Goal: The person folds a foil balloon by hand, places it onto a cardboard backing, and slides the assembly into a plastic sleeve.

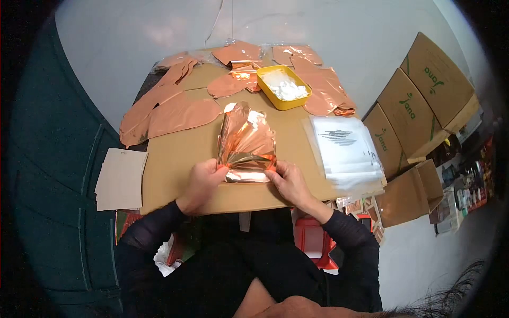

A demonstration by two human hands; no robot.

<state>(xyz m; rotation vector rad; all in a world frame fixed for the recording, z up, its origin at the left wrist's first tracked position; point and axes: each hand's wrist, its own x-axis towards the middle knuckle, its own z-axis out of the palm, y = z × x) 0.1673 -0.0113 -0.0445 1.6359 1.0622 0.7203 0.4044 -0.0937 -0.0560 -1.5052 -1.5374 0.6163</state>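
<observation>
A shiny rose-gold foil balloon (246, 135), flat and partly folded, lies on the cardboard-covered table in front of me. My left hand (204, 180) grips its near left corner, slightly blurred, with the fingers closed. At the near right corner, my right hand (289, 183) pinches the foil between thumb and fingers. A crosswise fold in the foil runs between the two hands. Beyond it stands a yellow tub (283, 100) holding white pieces that I cannot make out clearly.
Flat rose-gold foil balloons (183, 114) lie along the left and far sides, with another stack (321, 87) at right. Clear plastic bags (347, 151) sit on the right edge, beige cards (121, 177) on the left. Cardboard boxes (408, 106) stand beside the table.
</observation>
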